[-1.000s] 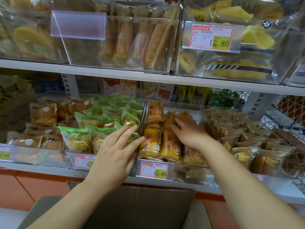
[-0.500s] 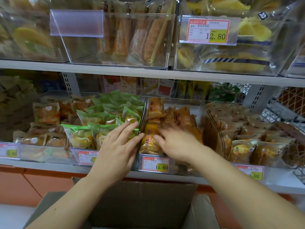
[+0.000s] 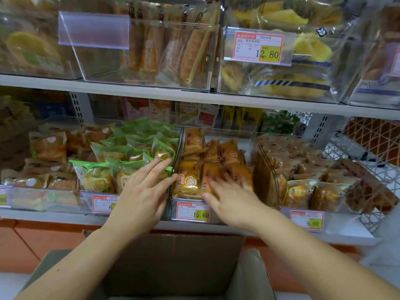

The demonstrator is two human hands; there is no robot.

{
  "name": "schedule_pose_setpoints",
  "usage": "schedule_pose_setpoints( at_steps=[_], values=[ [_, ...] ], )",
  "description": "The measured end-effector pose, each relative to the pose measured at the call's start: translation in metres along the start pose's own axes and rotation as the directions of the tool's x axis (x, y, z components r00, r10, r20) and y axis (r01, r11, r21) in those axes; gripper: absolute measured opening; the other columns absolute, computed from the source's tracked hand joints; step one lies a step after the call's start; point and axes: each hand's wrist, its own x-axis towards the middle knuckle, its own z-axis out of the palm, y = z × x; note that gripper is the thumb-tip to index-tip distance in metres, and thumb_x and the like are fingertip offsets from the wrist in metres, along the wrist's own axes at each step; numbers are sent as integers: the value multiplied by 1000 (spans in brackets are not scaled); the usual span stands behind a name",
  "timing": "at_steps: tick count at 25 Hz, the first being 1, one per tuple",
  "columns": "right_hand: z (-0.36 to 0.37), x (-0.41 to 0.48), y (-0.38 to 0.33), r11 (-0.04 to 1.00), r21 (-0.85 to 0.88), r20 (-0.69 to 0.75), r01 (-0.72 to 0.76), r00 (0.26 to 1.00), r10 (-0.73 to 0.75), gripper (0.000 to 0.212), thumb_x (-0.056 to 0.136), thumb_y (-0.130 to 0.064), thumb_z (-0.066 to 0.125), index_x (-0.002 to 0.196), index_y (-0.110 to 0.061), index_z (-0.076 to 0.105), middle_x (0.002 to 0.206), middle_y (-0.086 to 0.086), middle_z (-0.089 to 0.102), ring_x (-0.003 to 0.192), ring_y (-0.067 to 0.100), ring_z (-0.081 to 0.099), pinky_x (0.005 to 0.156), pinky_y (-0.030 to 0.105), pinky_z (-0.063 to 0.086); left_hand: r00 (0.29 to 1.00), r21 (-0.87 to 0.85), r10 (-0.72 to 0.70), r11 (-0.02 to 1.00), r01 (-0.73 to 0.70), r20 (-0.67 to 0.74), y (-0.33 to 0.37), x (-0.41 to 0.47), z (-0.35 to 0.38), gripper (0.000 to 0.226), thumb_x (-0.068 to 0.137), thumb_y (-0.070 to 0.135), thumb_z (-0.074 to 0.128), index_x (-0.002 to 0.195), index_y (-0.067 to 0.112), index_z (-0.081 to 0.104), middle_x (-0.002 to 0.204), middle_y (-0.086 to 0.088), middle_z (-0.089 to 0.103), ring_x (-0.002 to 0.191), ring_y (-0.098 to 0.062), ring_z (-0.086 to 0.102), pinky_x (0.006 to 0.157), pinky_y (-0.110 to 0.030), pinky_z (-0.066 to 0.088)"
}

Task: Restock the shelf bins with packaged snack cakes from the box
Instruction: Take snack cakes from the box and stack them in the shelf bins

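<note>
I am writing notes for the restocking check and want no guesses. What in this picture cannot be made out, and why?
Head view only.
Inside of the cardboard box: cut off by the bottom edge, so any remaining cakes are unseen.
Green bin's price tag: the left hand covers most of its price.
Front orange packs: partly under the right hand, which is motion-blurred.
Small print on the 15.60 tag: too small.

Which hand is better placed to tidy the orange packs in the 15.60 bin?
Right. The right hand lies open over the orange packs, fingers spread, though it is blurred. The left hand lies flat on the neighbouring green packs, across the divider.
</note>
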Motion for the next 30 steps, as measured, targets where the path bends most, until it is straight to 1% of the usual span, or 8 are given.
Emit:
schedule_pose_setpoints(
  at_steps=[4,7,10,14,17,21,26,30],
  values=[
    [-8,-7,10,999,21,-63,35,997,-34,59,100,-56,12,154,-34,6,163,-7,0,149,16,-13,119,49,-10,1000,-18,-13,1000,13,2,2,1,-2,60,76,20,79,133,20,61,153,-8,40,143,-29,32,108,-50,34],
    [-16,-21,29,994,-21,-97,-103,990,101,68,97,-60,13,155,-26,1,163,5,-5,149,23,-11,121,45,-4,1000,-24,-11,1000,11,6,1,2,-1,59,75,20,79,132,20,62,153,-8,40,143,-29,34,107,-52,37],
    [-7,-26,32,983,57,0,-177,984,177,75,96,-64,20,155,-23,0,162,10,-8,150,27,-6,122,43,7,1000,-31,-12,999,12,6,2,2,-1,58,76,21,79,131,19,63,153,-8,40,143,-29,34,106,-53,39],
    [2,-20,32,985,124,8,-120,993,119,74,95,-65,20,155,-27,0,162,3,-13,149,24,-12,122,45,6,999,-18,-35,999,36,5,5,3,-2,58,76,22,79,132,20,62,154,-8,40,144,-28,31,107,-51,35],
    [-2,-16,25,999,10,-77,-32,996,32,67,94,-66,15,153,-38,1,162,-2,-13,147,27,-19,120,50,-6,999,-26,-46,999,46,17,6,3,-2,58,76,21,78,132,20,62,154,-8,40,144,-29,31,107,-53,36],
    [11,-10,5,997,-45,-22,57,998,-58,63,90,-73,10,149,-52,3,162,-10,-10,146,28,-22,116,57,-14,998,-47,-45,998,46,36,7,2,-4,57,77,20,78,132,19,62,154,-8,39,145,-29,30,107,-54,36],
    [5,-10,14,998,-61,10,14,1000,-13,63,89,-73,9,148,-51,16,162,-13,-2,147,26,-19,115,60,-13,998,-60,-35,997,38,52,4,1,-5,57,78,21,77,133,20,61,156,-7,36,146,-28,28,108,-52,37],
    [6,-5,-19,994,-1,-103,105,989,-104,74,79,-77,2,149,-50,2,162,-11,-6,148,27,-17,116,58,-12,998,-92,-29,995,34,59,3,0,-6,56,79,20,75,133,20,61,157,-7,34,147,-27,27,109,-53,39]
  ],
)
